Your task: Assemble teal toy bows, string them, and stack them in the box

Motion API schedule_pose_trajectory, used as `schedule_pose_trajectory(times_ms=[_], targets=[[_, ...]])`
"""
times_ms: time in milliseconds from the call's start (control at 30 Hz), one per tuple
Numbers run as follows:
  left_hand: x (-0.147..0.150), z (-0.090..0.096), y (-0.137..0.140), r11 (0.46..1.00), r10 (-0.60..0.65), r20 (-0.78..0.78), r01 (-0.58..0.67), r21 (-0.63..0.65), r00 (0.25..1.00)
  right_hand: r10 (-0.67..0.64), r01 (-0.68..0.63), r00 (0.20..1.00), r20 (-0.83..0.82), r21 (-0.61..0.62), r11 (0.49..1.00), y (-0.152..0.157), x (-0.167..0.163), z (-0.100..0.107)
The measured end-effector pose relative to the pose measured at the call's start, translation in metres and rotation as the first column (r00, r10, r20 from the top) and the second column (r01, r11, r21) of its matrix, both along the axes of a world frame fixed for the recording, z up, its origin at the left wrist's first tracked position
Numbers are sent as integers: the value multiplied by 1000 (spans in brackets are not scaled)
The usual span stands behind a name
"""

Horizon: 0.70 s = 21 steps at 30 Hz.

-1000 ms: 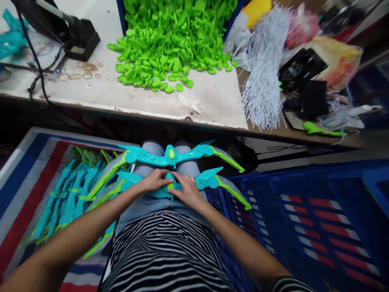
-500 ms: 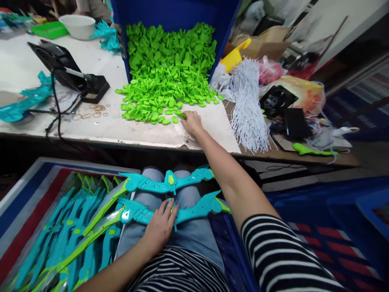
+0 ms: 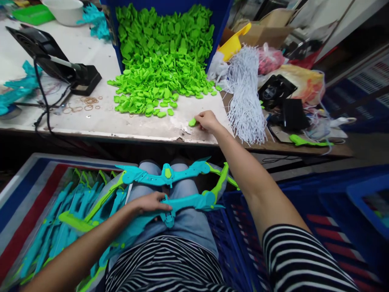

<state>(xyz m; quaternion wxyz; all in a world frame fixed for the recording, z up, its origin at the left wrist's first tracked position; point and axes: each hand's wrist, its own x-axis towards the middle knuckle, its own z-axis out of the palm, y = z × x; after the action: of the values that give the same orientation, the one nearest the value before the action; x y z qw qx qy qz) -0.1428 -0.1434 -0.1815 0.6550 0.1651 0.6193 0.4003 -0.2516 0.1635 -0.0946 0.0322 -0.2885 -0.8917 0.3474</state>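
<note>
My left hand (image 3: 154, 202) is wrapped round the middle of a teal and lime toy bow (image 3: 191, 202) above my lap. Another such toy bow (image 3: 148, 177) lies across my knees just beyond it, with a lime piece at its centre. Over the table's front part, my right hand (image 3: 207, 121) pinches a small lime green plastic piece (image 3: 192, 122) between thumb and fingers. Many like it form a heap (image 3: 164, 77) that spills from a blue bin (image 3: 220, 24) onto the table.
Several toy bows (image 3: 57, 219) fill a striped container (image 3: 18, 235) at my left. A black stand-like device (image 3: 57, 61) with a cable is on the table's left. White strings (image 3: 244, 97) and a black fan (image 3: 275, 92) lie at the right. Blue crates (image 3: 334, 227) stand beside me.
My right hand has drawn away from the heap, to the right, with a lime piece. My left hand has gripped the nearer bow and turned it over.
</note>
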Motion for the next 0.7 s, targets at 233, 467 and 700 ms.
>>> schedule_pose_trajectory(times_ms=[233,467,700], targets=[[-5,-11,-4,999,5,30,-7,46,1000,211,-192,977,-8,385,903,-16,12,-6],[-9,-16,-11,997,63,-10,-63,49,998,327,-274,944,-51,433,859,-22,20,-16],[-9,-12,-15,997,56,-45,-53,63,997,520,-464,806,-282,244,852,-91,140,-43]])
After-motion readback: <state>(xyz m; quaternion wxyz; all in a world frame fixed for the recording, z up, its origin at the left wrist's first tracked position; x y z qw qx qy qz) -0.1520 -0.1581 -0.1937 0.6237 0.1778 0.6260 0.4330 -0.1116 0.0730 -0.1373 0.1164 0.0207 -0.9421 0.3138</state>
